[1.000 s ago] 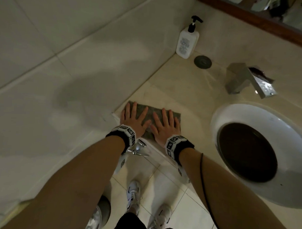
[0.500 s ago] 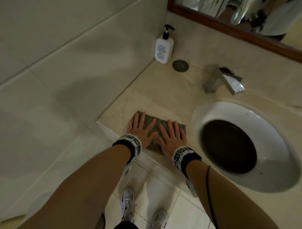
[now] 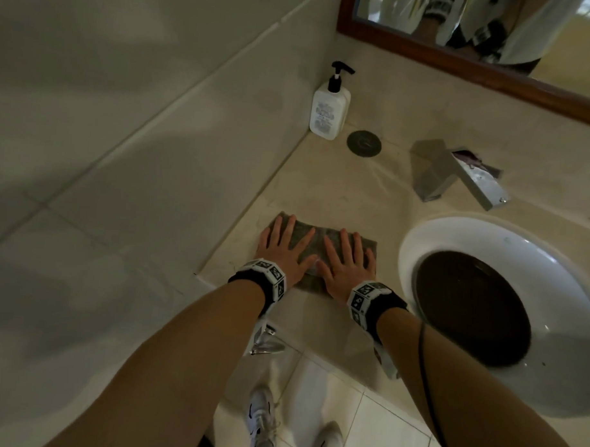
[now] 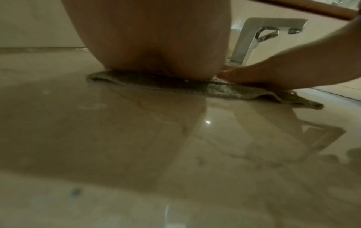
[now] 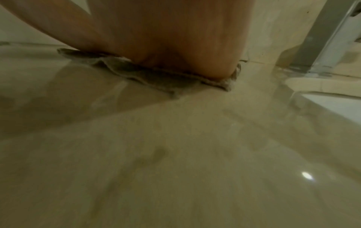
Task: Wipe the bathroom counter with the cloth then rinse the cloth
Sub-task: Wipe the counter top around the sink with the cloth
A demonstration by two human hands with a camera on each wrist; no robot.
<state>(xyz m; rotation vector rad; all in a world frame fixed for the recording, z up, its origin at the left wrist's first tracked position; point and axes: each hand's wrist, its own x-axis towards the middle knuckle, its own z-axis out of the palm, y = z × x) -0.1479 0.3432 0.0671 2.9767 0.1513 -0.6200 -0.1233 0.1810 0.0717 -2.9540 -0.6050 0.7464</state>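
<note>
2 hands [image 3: 286, 248], 1 cloth [image 3: 311, 239], 1 soap bottle [image 3: 328, 110], 1 faucet [image 3: 456, 173], 1 sink [image 3: 553, 265].

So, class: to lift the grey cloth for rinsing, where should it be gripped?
Probably pinch the cloth's right edge, from the sink side. It lies flat on the counter under both hands, and that edge sticks out.

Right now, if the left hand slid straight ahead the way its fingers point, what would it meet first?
Probably the beige side wall; the left hand lies flat on the grey cloth, fingers pointing at the wall, with bare beige counter between. Depth unclear.

Pump bottle [image 3: 329, 112] in corner, round metal disc [image 3: 364, 143] beside it, wood-framed mirror [image 3: 459, 67]
</note>
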